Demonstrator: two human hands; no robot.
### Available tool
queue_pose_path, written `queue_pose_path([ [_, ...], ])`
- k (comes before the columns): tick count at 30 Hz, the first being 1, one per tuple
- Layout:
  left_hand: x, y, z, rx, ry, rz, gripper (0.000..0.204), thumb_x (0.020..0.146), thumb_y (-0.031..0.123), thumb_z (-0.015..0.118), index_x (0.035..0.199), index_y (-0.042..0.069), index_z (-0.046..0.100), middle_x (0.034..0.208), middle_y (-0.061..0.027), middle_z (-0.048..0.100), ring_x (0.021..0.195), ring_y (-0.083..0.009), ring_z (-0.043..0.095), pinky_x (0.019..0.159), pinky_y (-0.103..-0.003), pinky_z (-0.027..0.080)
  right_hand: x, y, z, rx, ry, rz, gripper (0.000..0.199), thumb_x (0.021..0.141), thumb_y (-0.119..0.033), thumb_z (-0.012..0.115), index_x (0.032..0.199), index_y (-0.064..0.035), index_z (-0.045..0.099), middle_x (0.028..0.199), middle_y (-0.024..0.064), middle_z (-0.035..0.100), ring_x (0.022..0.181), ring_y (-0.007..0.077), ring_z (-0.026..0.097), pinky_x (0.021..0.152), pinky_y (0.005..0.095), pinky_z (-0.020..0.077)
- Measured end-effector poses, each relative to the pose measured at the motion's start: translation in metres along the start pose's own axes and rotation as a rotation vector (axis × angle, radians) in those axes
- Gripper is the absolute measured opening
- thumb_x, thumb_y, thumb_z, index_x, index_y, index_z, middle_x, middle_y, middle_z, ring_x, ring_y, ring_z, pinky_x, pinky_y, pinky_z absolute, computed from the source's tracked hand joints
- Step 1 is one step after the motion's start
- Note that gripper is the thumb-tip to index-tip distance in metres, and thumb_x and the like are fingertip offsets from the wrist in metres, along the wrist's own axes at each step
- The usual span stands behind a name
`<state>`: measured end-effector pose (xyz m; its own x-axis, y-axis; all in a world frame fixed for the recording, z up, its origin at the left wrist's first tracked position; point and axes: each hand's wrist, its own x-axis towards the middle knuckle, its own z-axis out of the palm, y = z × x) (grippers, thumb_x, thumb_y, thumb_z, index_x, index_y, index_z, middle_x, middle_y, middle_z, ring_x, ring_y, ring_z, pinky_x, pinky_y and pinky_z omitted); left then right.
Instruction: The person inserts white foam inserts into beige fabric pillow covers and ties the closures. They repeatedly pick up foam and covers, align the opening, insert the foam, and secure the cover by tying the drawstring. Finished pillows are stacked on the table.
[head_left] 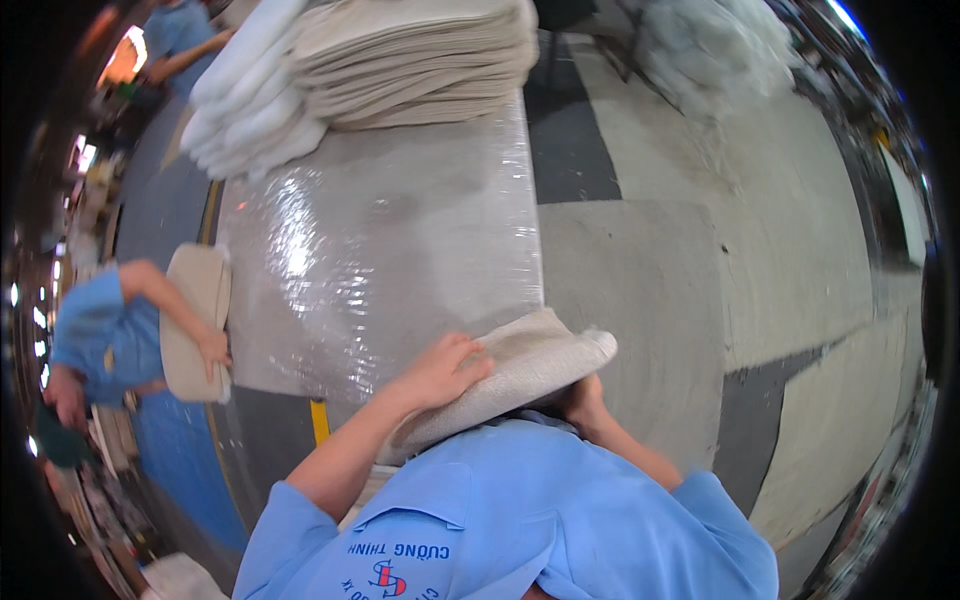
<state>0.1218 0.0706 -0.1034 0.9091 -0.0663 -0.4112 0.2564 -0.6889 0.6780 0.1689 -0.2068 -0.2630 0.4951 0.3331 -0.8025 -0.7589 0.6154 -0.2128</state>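
A beige fabric cushion cover [530, 345], with a white stuffed corner at its right end, lies across the front of my body at the near edge of the table. My left hand [452, 372] has its fingers curled onto the upper left side of the cover. Below the right end, my right hand [583, 398] reaches under or into the cover; which of these I cannot tell, since its fingers are hidden. Dark shade shows in the gap between fabric and shirt there.
Ahead stands a table [400, 230] wrapped in clear shiny film. On its far end sit a pile of beige covers [420, 70] and white padding rolls [250, 110]. At left a co-worker [100, 330] handles a beige cushion [190, 350]. Clear plastic [710, 50] is heaped far right.
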Motion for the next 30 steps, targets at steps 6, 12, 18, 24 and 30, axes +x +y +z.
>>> queue_pose_path([
  [6,-0.129,0.009,-0.013,0.075,0.056,-0.097,0.061,0.090,0.041,0.072,0.137,0.005,0.059,0.132,-0.0166,0.064,0.126,-0.0352,0.057,0.104,-0.045,0.046,-0.004,-0.143,0.038,-1.003,0.224,-0.314,0.032,0.101,-0.032,0.061,0.123,-0.0102,0.067,0.110,0.0039,0.073,0.100,0.0172,0.067,0.092,0.0330,0.0520],
  [12,-0.150,0.014,0.030,0.072,0.428,0.045,0.046,0.082,0.024,0.076,0.124,0.009,0.066,0.124,-0.0087,0.068,0.112,-0.0300,0.065,0.097,-0.041,0.051,0.025,-0.073,0.221,-2.173,-0.788,-0.295,0.045,0.099,-0.036,0.065,0.130,-0.0042,0.065,0.123,0.0122,0.068,0.110,0.0264,0.066,0.097,0.0379,0.0517],
  [18,-0.158,0.045,0.026,0.538,0.730,0.064,0.042,0.081,0.021,0.074,0.122,0.015,0.069,0.119,0.0009,0.070,0.111,-0.0234,0.063,0.103,-0.044,0.048,0.046,0.054,0.249,-2.638,-1.472,-0.184,0.045,0.097,-0.039,0.062,0.126,-0.0045,0.065,0.120,0.0217,0.068,0.109,0.0424,0.065,0.095,0.0484,0.0511],
  [24,-0.139,0.026,0.099,0.326,1.481,-0.637,0.057,0.076,0.025,0.082,0.129,0.014,0.065,0.135,-0.0106,0.061,0.126,-0.0330,0.055,0.115,-0.053,0.036,0.047,0.081,0.207,-2.369,-1.075,-0.367,0.038,0.097,-0.034,0.060,0.117,-0.0016,0.065,0.099,0.0266,0.070,0.101,0.0451,0.066,0.088,0.0504,0.0505],
  [30,-0.072,-0.019,0.223,-2.193,1.365,-0.603,0.056,0.096,0.033,0.075,0.139,0.004,0.054,0.124,-0.0090,0.063,0.105,-0.0256,0.065,0.084,-0.036,0.054,0.071,0.089,0.204,-2.170,-1.114,-0.176,0.031,0.101,-0.027,0.058,0.115,0.0010,0.064,0.103,0.0205,0.071,0.095,0.0341,0.068,0.085,0.0420,0.0522],
])
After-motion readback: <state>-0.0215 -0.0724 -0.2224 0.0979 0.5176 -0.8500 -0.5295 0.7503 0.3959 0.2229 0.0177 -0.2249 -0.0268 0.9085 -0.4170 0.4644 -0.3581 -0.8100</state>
